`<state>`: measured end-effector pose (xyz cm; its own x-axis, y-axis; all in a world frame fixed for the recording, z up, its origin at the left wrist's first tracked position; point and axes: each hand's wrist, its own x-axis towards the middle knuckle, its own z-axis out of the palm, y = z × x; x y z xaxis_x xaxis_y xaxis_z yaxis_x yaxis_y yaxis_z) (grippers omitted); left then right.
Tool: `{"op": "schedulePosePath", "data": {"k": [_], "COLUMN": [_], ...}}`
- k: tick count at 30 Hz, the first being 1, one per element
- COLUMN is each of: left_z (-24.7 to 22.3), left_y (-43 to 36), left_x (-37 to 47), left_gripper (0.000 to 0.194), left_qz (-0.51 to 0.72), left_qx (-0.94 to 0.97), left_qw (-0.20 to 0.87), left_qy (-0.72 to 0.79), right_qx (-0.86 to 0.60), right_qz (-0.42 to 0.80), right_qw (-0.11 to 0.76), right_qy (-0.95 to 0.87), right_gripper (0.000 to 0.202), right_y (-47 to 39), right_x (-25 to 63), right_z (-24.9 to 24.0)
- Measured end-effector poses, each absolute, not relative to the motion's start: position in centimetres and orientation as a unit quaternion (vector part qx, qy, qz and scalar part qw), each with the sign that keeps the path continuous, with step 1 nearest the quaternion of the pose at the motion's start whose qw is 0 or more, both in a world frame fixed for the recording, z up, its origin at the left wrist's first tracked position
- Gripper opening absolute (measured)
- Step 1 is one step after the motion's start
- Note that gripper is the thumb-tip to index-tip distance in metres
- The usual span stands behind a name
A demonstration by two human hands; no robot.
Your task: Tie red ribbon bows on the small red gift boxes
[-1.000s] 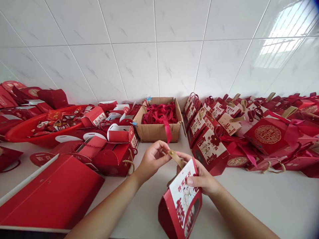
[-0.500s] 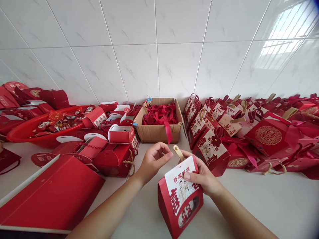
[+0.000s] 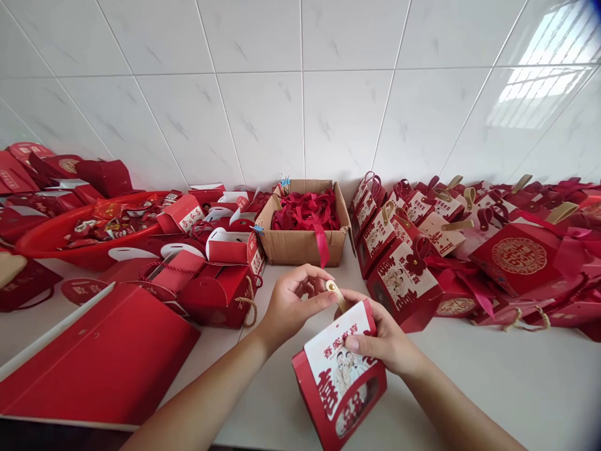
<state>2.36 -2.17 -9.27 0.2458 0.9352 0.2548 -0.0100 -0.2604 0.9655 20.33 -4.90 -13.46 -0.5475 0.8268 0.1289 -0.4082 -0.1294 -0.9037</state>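
A red and white gift box [image 3: 345, 369] with a printed couple, red characters and an oval clear window is tilted in front of me. My right hand [image 3: 382, 335] is closed around its upper right side, thumb on the printed face. From the box top rises a cream strap [image 3: 341, 300] with a metal stud near its end. My left hand [image 3: 300, 297] has that end between thumb and forefinger, its other fingers curled. The far part of the strap is hidden behind the box and my right fingers.
A cardboard box [image 3: 300, 246] of red ribbons stands by the tiled wall. Several finished-looking gift boxes [image 3: 404, 282] crowd the right. Left are open red boxes [image 3: 211, 294], a red basin [image 3: 37, 241] of wrapped sweets and a large red box [image 3: 103, 351]. Another person's hand [image 3: 10, 268] shows far left.
My left thumb and forefinger have come onto the strap's studded end. The gift box has tilted slightly in my right hand. At the far left, another person's hand has moved further into view.
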Motion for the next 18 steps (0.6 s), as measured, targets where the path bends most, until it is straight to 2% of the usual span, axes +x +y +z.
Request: {"op": "schedulePosePath", "data": {"k": [8, 13, 18], "left_z": [-8.9, -9.7, -9.2], "left_y": [-2.5, -1.4, 1.6], "left_x": [2.9, 2.3, -0.7], "left_gripper": [0.010, 0.012, 0.022], "left_qz": [0.501, 0.572, 0.649], "left_qx": [0.637, 0.588, 0.502], "left_qw": [0.428, 0.421, 0.459], "left_qy": [0.401, 0.387, 0.340], "right_qx": [-0.235, -0.281, -0.350], "right_qz": [0.718, 0.691, 0.624], "right_qw": [0.428, 0.450, 0.543], "right_qy": [-0.496, -0.491, -0.440], "right_gripper": [0.060, 0.067, 0.047], "right_y": [-5.0, -5.0, -4.5], "right_x": [20.2, 20.0, 19.8], "right_z": [-13.4, -13.0, -12.7]}}
